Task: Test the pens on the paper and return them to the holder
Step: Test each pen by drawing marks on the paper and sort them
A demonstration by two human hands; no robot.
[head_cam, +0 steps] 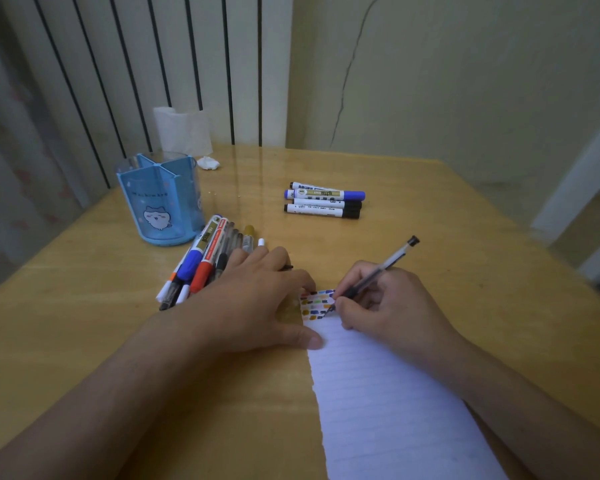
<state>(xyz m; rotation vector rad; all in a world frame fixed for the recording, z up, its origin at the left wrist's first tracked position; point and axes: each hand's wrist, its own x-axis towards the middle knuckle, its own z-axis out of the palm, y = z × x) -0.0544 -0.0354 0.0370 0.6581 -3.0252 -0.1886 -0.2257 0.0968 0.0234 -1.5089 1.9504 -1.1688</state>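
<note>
The right hand (378,303) pinches one clear pen (378,271), tip on the lined paper (395,410). The left hand (257,299) lies flat on the paper's far left corner. Four markers (324,200) lie far right. The blue plastic holder (160,199) stands far left on the wooden surface (84,341), a pile of pens (201,258) beside it.

The room looks dim and a bit grey-green. Soft light falls on my table (430,209) from the far side, and the shiny top shows pale streaks of glare near the back edge. The shadows under my left hand (257,299) and right hand (378,303) are faint and soft. The paper (388,393) looks bluish in this light. The picture bends at the edges, so the table curves and my arms look very big. The far corners look soft and fuzzy.
</note>
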